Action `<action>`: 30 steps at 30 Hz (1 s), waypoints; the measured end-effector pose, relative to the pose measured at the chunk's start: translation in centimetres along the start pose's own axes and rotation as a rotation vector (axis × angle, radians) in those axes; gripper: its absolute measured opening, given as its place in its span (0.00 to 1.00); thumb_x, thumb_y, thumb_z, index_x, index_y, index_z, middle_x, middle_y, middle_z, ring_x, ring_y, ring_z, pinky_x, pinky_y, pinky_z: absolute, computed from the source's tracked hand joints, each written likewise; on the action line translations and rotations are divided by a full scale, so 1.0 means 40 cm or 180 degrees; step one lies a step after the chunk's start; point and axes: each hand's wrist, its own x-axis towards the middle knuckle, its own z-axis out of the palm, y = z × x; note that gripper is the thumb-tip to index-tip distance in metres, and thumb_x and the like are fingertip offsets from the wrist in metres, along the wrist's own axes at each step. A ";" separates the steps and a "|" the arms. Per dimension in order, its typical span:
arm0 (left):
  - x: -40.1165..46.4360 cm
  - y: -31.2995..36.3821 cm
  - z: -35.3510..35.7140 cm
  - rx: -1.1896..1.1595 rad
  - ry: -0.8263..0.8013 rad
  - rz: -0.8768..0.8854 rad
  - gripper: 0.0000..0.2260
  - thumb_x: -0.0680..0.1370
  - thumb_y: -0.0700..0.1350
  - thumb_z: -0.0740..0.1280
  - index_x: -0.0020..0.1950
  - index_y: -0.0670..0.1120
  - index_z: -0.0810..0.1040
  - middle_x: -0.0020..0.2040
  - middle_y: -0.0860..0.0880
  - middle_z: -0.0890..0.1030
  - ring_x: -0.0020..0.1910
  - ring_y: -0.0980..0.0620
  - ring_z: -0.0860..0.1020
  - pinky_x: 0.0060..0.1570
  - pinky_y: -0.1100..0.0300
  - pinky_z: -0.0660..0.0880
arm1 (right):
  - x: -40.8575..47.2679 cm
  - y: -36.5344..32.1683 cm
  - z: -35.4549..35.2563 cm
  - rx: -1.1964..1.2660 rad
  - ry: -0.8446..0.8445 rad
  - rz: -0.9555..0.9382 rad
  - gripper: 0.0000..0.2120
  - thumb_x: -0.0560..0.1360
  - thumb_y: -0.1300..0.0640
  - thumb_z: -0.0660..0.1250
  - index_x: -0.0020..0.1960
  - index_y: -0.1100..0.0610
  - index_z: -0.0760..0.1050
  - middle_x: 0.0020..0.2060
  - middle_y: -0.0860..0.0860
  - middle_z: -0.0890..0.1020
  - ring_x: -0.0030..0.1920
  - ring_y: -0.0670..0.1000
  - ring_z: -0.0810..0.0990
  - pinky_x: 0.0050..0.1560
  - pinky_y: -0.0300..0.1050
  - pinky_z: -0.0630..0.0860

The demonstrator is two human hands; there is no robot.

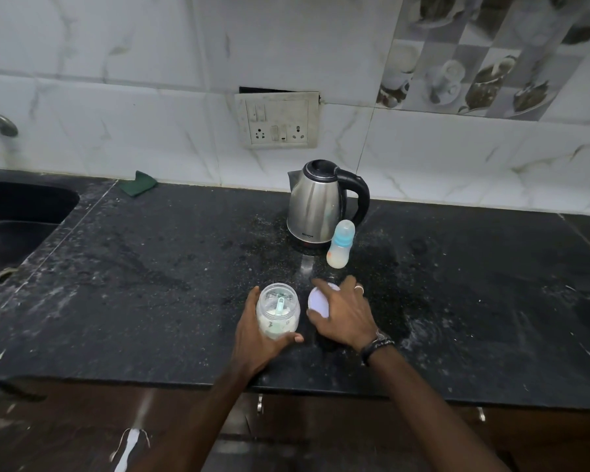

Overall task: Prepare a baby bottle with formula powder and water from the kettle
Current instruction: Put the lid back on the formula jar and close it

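A clear jar point(278, 310) of white formula powder stands open on the black counter point(150, 284), with a pale green scoop inside it. My left hand point(259, 338) wraps around the jar from the left. Just to its right, my right hand point(344, 316) covers and grips the jar's white lid point(317, 301) at counter level. Behind them a baby bottle point(340, 244) with a blue collar and clear cap stands upright, whitish liquid in its lower part. A steel kettle point(315, 202) with a black lid and handle sits right behind the bottle.
A dark sink point(17, 219) lies at the far left, with a tap above it. A green cloth point(137, 182) rests by the tiled wall. A socket panel point(278, 120) hangs on the wall above the kettle. The counter's front edge runs just below my wrists.
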 end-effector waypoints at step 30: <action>-0.006 0.035 0.003 0.0248 0.0000 -0.0304 0.44 0.61 0.63 0.81 0.73 0.56 0.68 0.67 0.59 0.77 0.65 0.62 0.75 0.66 0.54 0.74 | 0.069 -0.170 -0.088 -0.0552 -0.0836 -0.1362 0.34 0.73 0.47 0.72 0.75 0.36 0.62 0.59 0.58 0.68 0.56 0.60 0.72 0.53 0.49 0.70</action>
